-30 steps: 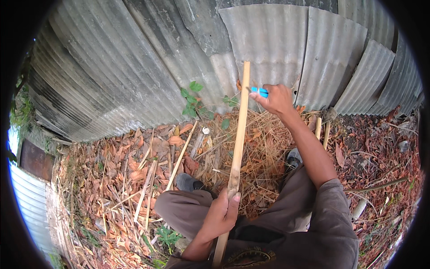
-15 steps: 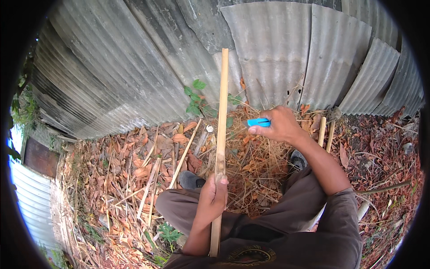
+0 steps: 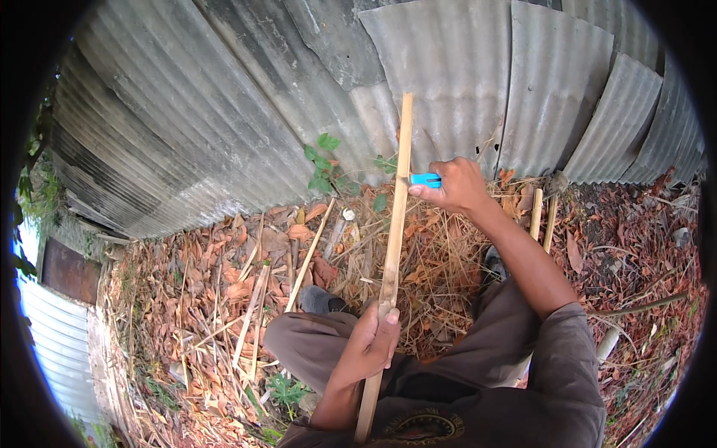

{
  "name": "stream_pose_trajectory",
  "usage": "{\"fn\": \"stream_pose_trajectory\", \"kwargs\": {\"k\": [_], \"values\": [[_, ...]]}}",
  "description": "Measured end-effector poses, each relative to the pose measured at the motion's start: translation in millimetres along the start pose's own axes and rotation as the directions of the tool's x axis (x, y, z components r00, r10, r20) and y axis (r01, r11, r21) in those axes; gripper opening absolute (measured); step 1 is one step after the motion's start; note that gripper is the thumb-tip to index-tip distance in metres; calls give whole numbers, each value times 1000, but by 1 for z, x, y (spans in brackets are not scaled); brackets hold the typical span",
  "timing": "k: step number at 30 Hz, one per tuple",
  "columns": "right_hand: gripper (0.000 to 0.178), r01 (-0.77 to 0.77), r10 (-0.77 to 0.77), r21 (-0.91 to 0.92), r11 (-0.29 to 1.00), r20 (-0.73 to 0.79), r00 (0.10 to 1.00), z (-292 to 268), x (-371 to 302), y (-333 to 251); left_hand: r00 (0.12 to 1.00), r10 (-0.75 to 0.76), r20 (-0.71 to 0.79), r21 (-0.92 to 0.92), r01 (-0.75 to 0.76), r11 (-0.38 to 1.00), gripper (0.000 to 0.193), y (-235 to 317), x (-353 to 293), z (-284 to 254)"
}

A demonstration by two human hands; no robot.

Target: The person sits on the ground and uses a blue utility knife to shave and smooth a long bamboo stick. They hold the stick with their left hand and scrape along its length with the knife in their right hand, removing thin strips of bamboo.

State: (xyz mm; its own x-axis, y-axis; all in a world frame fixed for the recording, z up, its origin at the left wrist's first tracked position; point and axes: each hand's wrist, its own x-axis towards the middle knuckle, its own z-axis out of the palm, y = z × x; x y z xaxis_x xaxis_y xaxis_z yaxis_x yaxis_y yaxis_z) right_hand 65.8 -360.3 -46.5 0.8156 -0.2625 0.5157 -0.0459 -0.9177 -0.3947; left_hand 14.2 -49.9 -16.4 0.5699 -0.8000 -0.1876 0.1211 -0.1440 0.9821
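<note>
A long, pale bamboo strip (image 3: 396,231) stands at a slant before me, its lower end against my shirt and its upper end in front of the metal wall. My left hand (image 3: 366,343) is wrapped round its lower part, thumb on top, just below a darker node. In my right hand (image 3: 459,185) is a blue-handled utility knife (image 3: 426,180), gripped with the thumb along its near side. The knife's tip meets the right edge of the strip in its upper half; the fine contact of the blade is too small to make out.
A corrugated metal fence (image 3: 448,82) rises close in front. Several cut strips (image 3: 310,254) lie on dry leaves (image 3: 209,276) at the left. Two bamboo poles (image 3: 536,213) lean near my right foot. A small green plant (image 3: 323,164) grows at the fence's base.
The bamboo strip has shifted right and leans more to the right, with my left hand moving along. My right hand has moved slightly up and left, bringing the knife to the strip's edge.
</note>
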Motion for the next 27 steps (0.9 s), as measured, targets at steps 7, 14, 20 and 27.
{"fn": "stream_pose_trajectory", "kwargs": {"k": [7, 14, 20, 27], "values": [[81, -64, 57, 141, 988, 51, 997, -6, -16, -35, 1000, 16, 21, -184, -12, 983, 24, -4, -5, -12], [76, 133, -132, 92, 987, -15, 991, 3, -20, -35, 1000, 14, 25, -204, -9, 979, 22, -7, -12, -11], [89, -586, 590, 73, 807, -141, 795, -11, 33, 96, 976, -63, 209, -193, 104, 976, 24, -12, -24, 1], [96, -736, 736, 29, 677, -61, 674, -18, -5, 145, 996, -85, 8, -130, 85, 988, 24, -23, -14, -16]]}}
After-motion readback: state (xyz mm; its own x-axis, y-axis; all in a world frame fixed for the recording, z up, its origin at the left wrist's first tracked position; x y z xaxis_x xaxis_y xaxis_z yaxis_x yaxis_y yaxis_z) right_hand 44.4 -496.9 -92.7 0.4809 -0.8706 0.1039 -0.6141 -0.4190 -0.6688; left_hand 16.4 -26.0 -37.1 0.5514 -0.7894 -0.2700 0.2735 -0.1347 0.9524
